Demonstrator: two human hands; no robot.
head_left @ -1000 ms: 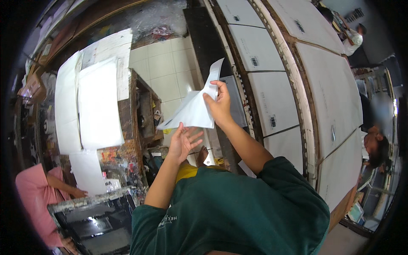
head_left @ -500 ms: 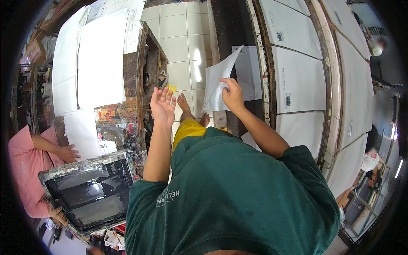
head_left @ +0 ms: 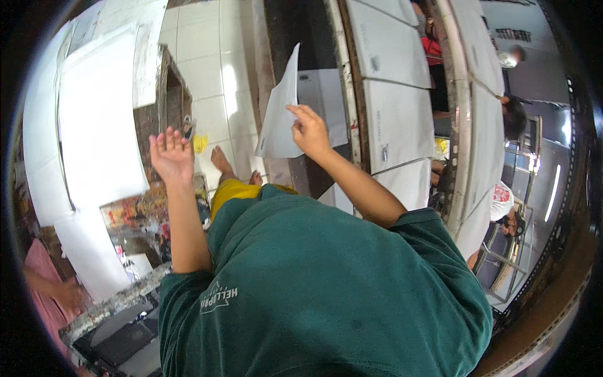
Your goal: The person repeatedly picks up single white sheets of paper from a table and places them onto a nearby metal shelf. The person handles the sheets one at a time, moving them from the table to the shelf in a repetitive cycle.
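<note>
A thin white sheet (head_left: 277, 125), curved with its upper corner pointing up, hangs over the aisle. At its right edge my right hand (head_left: 309, 131) pinches it, the fingers bent and partly hiding the grip. My left hand (head_left: 173, 154) is raised with the palm up and its fingers apart, holding nothing. It is beside the paint-stained bench, where large white sheets (head_left: 97, 119) lie. Another pale sheet (head_left: 326, 103) lies on the dark rack surface beyond my right hand.
A black-inked screen frame (head_left: 119, 336) stands at lower left, beside a person in a pink sleeve (head_left: 47, 295). On my right, slanted racks hold rows of white printed sheets (head_left: 397, 125). White floor tiles (head_left: 202, 75) run between bench and rack. More people are beyond the racks.
The whole view has swung right, so bench, rack and both hands appear further left. The white sheet stays in my right hand; my left hand remains spread and raised.
</note>
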